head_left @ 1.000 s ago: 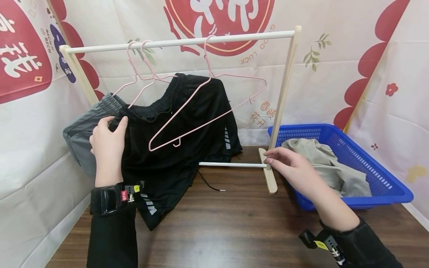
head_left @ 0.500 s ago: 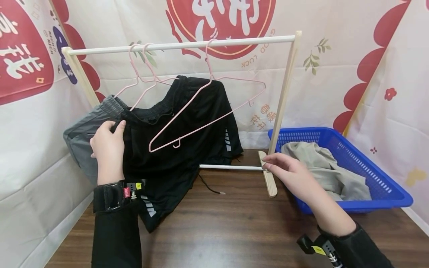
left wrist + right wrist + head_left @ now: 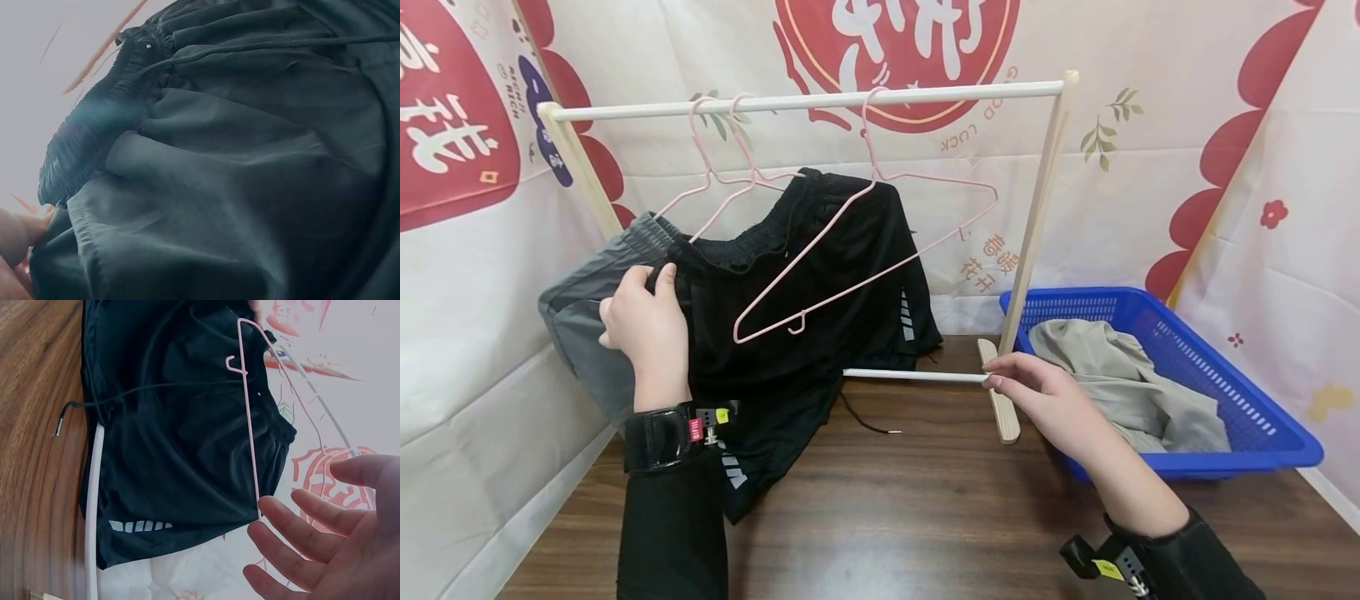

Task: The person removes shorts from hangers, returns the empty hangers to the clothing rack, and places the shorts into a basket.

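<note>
Black shorts (image 3: 760, 317) with grey stripe marks hang from a pink hanger (image 3: 752, 171) on the rack, waistband sloping down to the left. My left hand (image 3: 651, 321) pinches the left end of their waistband; the left wrist view shows a fingertip (image 3: 34, 228) against the cloth. Behind them, grey shorts (image 3: 591, 308) hang on another pink hanger (image 3: 700, 162), partly covered. In front hangs a bare pink hanger (image 3: 865, 287). My right hand (image 3: 1052, 404) hovers by the rack's right foot, holding nothing, its fingers (image 3: 300, 531) spread and slightly bent in the right wrist view.
The rack has a white top bar (image 3: 955, 93), a wooden right post (image 3: 1037, 217) and a low white bar (image 3: 917, 376). A blue basket (image 3: 1247, 375) with beige cloth (image 3: 1135, 383) stands at the right on the brown wooden table (image 3: 880, 508). Printed fabric hangs behind.
The hanger in the black shorts has slid slightly right along the bar. My left wrist has shifted right while the fingers keep the waistband. My right hand has barely moved.
</note>
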`<state>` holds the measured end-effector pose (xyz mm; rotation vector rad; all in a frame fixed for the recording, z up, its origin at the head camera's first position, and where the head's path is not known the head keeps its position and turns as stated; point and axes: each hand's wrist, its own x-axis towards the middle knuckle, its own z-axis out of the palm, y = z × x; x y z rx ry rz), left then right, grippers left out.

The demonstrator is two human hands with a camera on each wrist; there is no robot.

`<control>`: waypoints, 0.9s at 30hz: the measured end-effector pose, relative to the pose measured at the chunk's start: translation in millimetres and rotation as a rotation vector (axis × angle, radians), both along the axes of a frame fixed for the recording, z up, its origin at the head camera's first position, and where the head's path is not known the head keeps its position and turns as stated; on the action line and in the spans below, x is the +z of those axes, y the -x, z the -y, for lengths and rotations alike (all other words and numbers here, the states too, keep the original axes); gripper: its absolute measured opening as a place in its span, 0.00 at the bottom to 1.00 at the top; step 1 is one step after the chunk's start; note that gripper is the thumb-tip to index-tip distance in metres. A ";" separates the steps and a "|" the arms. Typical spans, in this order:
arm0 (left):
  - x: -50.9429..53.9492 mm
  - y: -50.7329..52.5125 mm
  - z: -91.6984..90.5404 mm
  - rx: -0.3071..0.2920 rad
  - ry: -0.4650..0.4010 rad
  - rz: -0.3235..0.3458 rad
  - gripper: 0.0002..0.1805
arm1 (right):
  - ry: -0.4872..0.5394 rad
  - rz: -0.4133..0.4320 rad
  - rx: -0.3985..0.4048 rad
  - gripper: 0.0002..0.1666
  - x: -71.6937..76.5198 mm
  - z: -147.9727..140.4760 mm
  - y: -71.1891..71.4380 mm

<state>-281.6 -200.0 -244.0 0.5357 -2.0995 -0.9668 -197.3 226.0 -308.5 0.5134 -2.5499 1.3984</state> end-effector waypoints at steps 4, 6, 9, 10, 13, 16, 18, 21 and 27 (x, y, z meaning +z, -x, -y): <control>2.8 -0.9 -2.6 0.010 -0.015 -0.024 0.27 | 0.010 -0.004 0.003 0.15 -0.4 -0.2 0.3; 4.5 -1.7 -3.1 0.014 -0.029 -0.033 0.27 | 0.012 -0.007 0.001 0.15 -0.4 -0.2 0.6; 7.0 -2.7 -3.1 0.020 -0.050 -0.056 0.27 | 0.001 -0.012 -0.010 0.15 0.1 0.2 1.3; 7.5 -3.1 -3.0 0.023 -0.056 -0.065 0.27 | -0.002 -0.013 -0.013 0.15 0.3 0.5 1.6; 8.2 -4.4 -1.9 0.033 -0.059 -0.094 0.27 | -0.007 -0.004 -0.023 0.16 1.0 1.8 2.5; 6.5 -7.4 -0.7 0.043 -0.036 -0.125 0.26 | 0.002 0.011 -0.020 0.16 1.2 3.3 3.0; 4.3 -9.9 0.0 0.045 -0.011 -0.150 0.26 | 0.002 0.021 -0.019 0.16 1.6 4.0 2.8; 0.7 -13.6 1.4 0.056 0.029 -0.187 0.25 | -0.004 0.024 -0.016 0.17 2.0 5.1 3.0; -7.6 -20.6 6.3 0.115 0.142 -0.251 0.24 | -0.001 0.019 -0.005 0.17 2.0 7.4 3.3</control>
